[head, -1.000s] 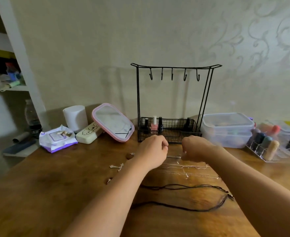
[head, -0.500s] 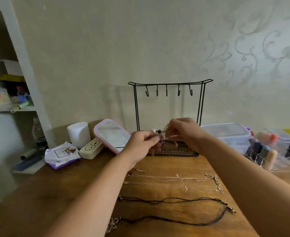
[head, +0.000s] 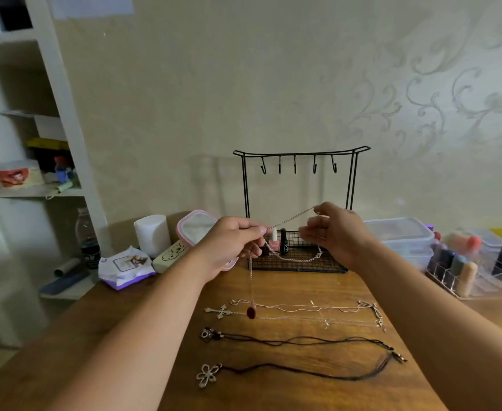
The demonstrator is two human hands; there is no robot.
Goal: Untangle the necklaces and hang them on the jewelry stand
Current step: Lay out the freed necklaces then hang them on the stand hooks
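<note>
A silver chain necklace (head: 291, 217) is stretched in the air between my hands, in front of the black wire jewelry stand (head: 300, 151). My left hand (head: 229, 244) pinches one end, and a dark red pendant (head: 251, 312) dangles from it down to the table. My right hand (head: 337, 231) pinches the other end higher up; a loop of chain sags between them. The stand's hooks (head: 295, 167) are bare. Several necklaces lie in rows on the wooden table: a cross one (head: 221, 311), a thin silver one (head: 303, 307), a dark cord (head: 297, 341) and a flower-pendant cord (head: 206, 375).
Nail polish bottles (head: 279, 241) stand in the stand's basket. A pink-rimmed mirror (head: 193, 226), white cylinder (head: 150, 234), cream case (head: 171, 255) and wipes pack (head: 125, 266) sit at the left. Clear containers (head: 401, 238) and a cosmetics organizer (head: 466, 268) are at the right. Shelves (head: 36, 191) stand far left.
Both hands have lifted a chain off the table and raised it in front of the stand. My right hand has risen higher and drawn the chain out; the pendant now hangs from my left hand.
</note>
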